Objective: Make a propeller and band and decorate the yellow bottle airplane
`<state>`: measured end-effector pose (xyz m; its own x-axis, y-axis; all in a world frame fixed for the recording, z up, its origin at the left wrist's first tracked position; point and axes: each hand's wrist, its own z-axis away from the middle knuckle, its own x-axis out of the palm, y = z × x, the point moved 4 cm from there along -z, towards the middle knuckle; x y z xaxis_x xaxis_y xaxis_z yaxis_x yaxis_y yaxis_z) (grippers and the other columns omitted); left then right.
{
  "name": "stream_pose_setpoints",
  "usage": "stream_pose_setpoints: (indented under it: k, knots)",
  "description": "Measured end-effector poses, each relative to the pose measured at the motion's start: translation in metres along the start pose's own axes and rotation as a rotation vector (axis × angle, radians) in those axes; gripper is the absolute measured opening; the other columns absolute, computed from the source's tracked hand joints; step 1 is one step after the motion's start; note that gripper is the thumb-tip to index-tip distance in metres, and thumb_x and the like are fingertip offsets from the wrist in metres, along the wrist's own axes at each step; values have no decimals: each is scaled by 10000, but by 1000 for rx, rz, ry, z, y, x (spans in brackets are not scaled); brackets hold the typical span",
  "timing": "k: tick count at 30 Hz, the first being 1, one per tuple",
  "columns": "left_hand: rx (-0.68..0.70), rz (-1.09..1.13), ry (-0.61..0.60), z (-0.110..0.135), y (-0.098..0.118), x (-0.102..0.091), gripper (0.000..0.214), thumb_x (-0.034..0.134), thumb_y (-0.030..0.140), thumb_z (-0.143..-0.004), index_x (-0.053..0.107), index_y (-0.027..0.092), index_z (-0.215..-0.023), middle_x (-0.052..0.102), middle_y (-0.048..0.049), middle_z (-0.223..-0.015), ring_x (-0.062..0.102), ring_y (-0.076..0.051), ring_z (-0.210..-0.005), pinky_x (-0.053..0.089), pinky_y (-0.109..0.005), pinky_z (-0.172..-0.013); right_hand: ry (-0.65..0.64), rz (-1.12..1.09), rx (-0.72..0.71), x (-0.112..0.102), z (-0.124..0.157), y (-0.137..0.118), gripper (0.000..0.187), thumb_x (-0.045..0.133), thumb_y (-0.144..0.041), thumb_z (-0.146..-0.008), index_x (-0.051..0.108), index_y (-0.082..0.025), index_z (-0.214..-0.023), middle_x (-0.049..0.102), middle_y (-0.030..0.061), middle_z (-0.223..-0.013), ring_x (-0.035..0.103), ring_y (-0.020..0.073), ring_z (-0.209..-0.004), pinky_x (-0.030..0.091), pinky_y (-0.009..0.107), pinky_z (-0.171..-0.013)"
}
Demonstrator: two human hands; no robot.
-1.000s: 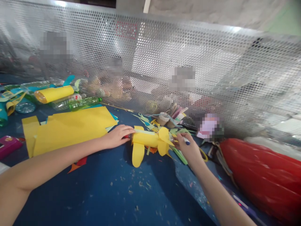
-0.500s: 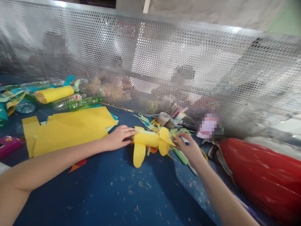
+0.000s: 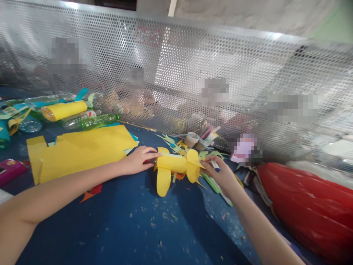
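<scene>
A: From the head view, how are the arms posed?

B: Both forearms are stretched forward over the blue table (image 3: 132, 228). The left hand (image 3: 138, 161) is laid palm down at the left end of the yellow roll (image 3: 172, 163), with the fingers curled round that end. The right hand (image 3: 222, 176) is set at the roll's right end, knuckles up, its fingertips touching the rear fin.

A: Is anything held in the right hand?

B: A pen (image 3: 216, 165) is pinched between thumb and fingers, with its tip towards the fin.

A: Where is the roll?

B: It lies on its side on the table between the two hands, with one fin drooped towards the viewer.

A: What room is left around it?

B: Bare table is seen on the near side. Yellow sheets (image 3: 82, 151) lie just left of the left hand. Paper scraps (image 3: 176, 143) are strewn behind the roll, and the table is closed off beyond them by a perforated screen (image 3: 193, 66). A red bag (image 3: 309, 206) is seen near the right forearm.
</scene>
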<state>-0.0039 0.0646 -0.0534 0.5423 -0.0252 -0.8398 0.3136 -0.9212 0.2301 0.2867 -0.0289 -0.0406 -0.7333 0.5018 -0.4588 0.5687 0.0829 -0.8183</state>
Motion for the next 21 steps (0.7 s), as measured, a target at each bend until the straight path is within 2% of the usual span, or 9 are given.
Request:
stream_pose_setpoints:
  k: [3,5,8,11,14,17,19,21]
  knots:
    - [6,-7,-20,-1,0,0,465,573,219,-851,473,293,-1299,568,-52,-1201,511,-215,-1079,392,-403,-937,-48,-87,61,2,0,5,412,688,-556,-654,538,-204,-809,600,-7,-731,610,166,-656,575,378,-657]
    - [-2,-14,-24,-2,0,0,453,578,231,-846,480,279,-1285,571,-49,-1202,511,-213,-1079,387,-398,-937,-44,-75,53,3,-1,7,418,672,-571,-662,539,-208,-822,612,4,-755,614,176,-676,570,384,-664]
    - [-13,-57,-18,-2,3,-2,465,596,257,-824,475,233,-1272,577,-57,-1191,506,-224,-1068,384,-408,-945,-43,-15,4,2,-2,6,400,630,-581,-695,540,-216,-832,639,27,-785,625,197,-693,559,383,-653]
    - [6,-179,21,0,11,-7,528,619,298,-789,456,192,-1280,554,-94,-1206,473,-268,-1094,336,-480,-998,4,146,-61,-2,-3,-2,339,604,-541,-730,537,-220,-817,640,35,-763,628,217,-690,539,404,-672]
    - [117,-310,88,3,25,-10,499,607,312,-800,468,221,-1270,469,-122,-1297,396,-307,-1198,252,-554,-1049,186,203,-133,-9,1,-23,268,534,-495,-810,508,-228,-824,653,50,-805,640,231,-753,522,414,-718]
    - [258,-349,142,4,39,-8,330,566,256,-847,539,239,-1175,522,-101,-1233,413,-268,-1201,271,-513,-1065,293,-32,-196,-6,14,-52,223,470,-462,-875,481,-242,-841,662,46,-808,645,212,-759,528,375,-714]
    - [306,-357,166,4,45,-6,212,515,191,-879,582,223,-1078,604,-69,-1093,473,-217,-1134,313,-453,-1058,281,-67,-231,1,25,-73,218,465,-448,-886,496,-244,-815,655,36,-766,635,199,-713,526,358,-710]
    - [343,-384,180,4,49,-4,194,461,133,-902,599,215,-1012,646,-32,-992,518,-176,-1058,348,-403,-1041,189,-8,-260,13,37,-90,243,452,-453,-893,507,-241,-789,659,33,-747,628,191,-688,514,327,-670]
